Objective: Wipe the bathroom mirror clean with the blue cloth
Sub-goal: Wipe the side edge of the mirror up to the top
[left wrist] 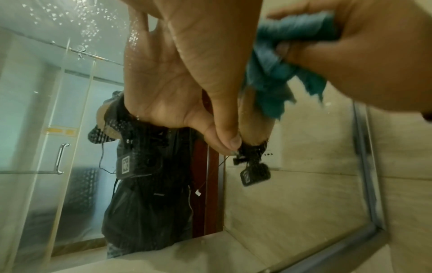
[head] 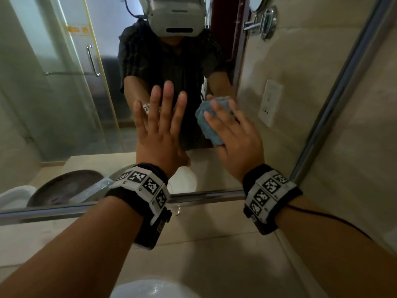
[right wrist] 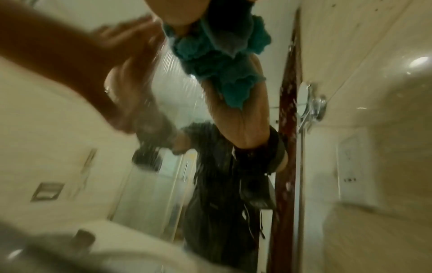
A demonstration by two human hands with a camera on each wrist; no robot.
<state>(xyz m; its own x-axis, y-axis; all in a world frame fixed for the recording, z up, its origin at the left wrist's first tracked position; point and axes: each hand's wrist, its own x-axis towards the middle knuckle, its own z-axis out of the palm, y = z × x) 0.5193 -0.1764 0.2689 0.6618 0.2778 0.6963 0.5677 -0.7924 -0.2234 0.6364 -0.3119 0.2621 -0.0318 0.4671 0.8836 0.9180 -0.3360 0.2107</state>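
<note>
The mirror [head: 64, 104] fills the head view, with a metal frame [head: 214, 195] along its bottom and right edges. My left hand [head: 160, 127] lies flat on the glass, fingers straight and spread, holding nothing. Just to its right my right hand [head: 232, 134] grips a bunched blue cloth [head: 203, 122] and presses it against the mirror. In the left wrist view the left hand [left wrist: 198, 46] is close up, and the cloth [left wrist: 275, 73] hangs from the right hand [left wrist: 374, 55]. Water droplets [left wrist: 88, 27] dot the glass at upper left. The right wrist view is blurred and shows the cloth [right wrist: 210, 55].
A beige counter [head: 204, 254] runs below the mirror, with a white basin [head: 150, 287] at the near edge. A tiled wall [head: 365, 147] stands right of the frame. The mirror reflects a person, a glass shower door [head: 71, 82], a dark bowl [head: 64, 186] and a wall socket [head: 269, 102].
</note>
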